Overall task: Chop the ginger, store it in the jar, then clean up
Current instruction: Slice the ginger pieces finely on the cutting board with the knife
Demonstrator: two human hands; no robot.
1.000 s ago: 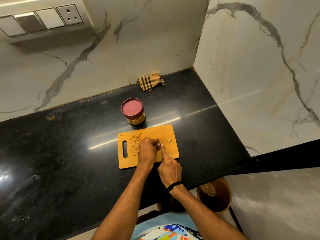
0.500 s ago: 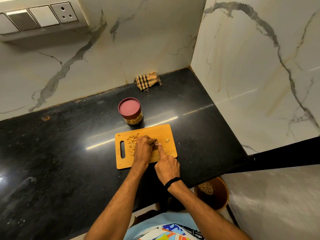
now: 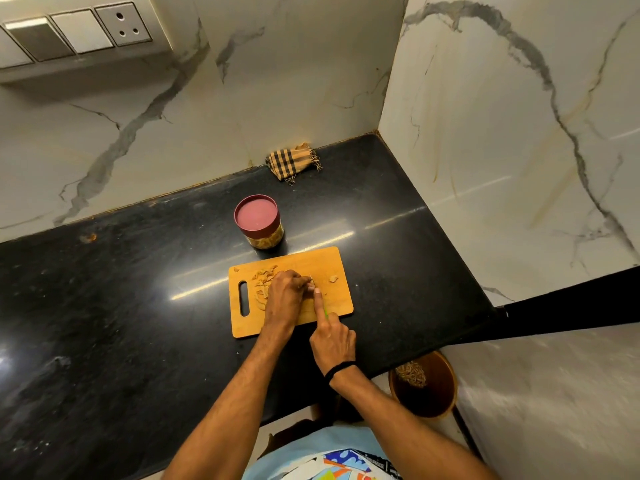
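Note:
An orange wooden cutting board [image 3: 332,265] lies on the black countertop [image 3: 121,306]. Chopped ginger pieces [image 3: 263,277] are piled on its left half, and one loose piece [image 3: 333,278] sits near its right edge. My left hand [image 3: 285,297] curls over the ginger in the board's middle and hides it. My right hand [image 3: 330,337] grips a knife with a green handle [image 3: 326,311], forefinger stretched along the blade's back; the blade tip [image 3: 310,277] touches the left fingertips. A jar [image 3: 258,221] with a maroon lid stands closed just behind the board.
A checked cloth [image 3: 292,161] lies crumpled at the back wall. Marble walls close the back and right sides. A brown bin [image 3: 424,384] with scraps stands on the floor below the counter's right front edge. A switch panel [image 3: 76,32] hangs upper left.
Both hands stay together on the board, and the knife keeps working at the ginger under my left fingers. The camera has shifted slightly.

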